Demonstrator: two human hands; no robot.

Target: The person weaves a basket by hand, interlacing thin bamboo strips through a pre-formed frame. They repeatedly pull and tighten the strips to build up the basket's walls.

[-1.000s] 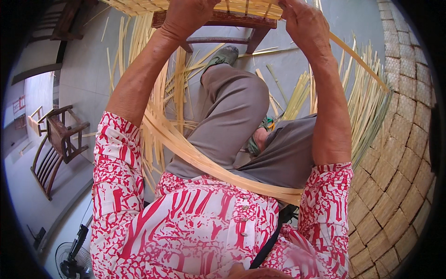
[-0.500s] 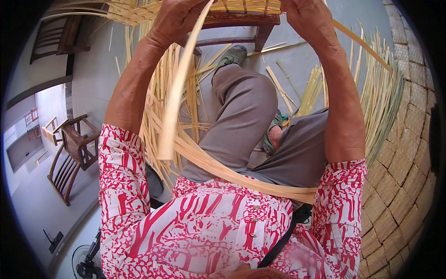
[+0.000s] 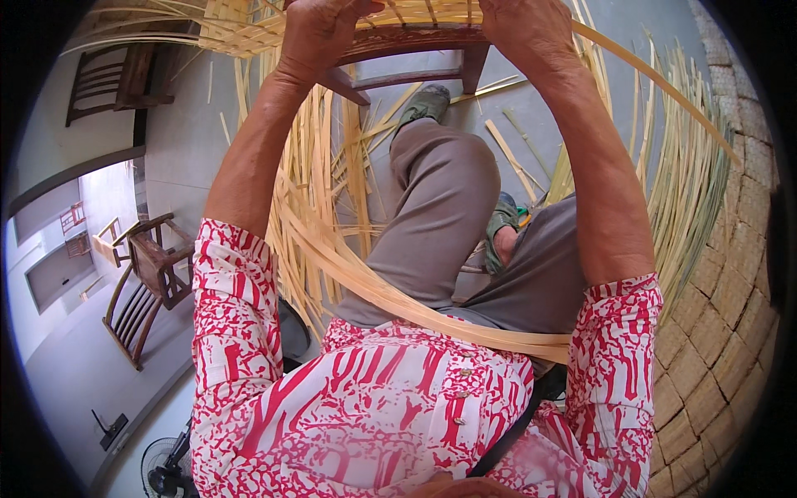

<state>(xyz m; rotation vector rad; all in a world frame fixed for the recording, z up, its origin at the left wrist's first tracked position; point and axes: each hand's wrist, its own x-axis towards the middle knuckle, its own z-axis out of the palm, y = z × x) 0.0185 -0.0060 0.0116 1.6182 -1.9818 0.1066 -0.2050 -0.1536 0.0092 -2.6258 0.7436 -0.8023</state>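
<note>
Both hands are at the upper edge, by an open weave of pale bamboo strips (image 3: 228,29) on a dark red wooden stool (image 3: 415,40). My left hand (image 3: 325,31) is closed at the weave's near edge; what its curled fingers grip is hidden. My right hand (image 3: 523,26) is closed, its fingertips cut off by the frame. A long bamboo strip (image 3: 656,76) runs out from it to the right. Across my lap lies a bundle of flat bamboo strips (image 3: 423,314).
Loose bamboo strips (image 3: 311,174) cover the floor left of my legs. On the right stand a fan of thin greenish splints (image 3: 685,183) and a stack of woven mats (image 3: 706,357). Wooden chairs (image 3: 154,266) and an electric fan (image 3: 170,465) are at the left.
The strip end that hung from my left hand toward my lap has gone from view. Both hands have drawn slightly closer together at the weave; the view has shifted a little.
</note>
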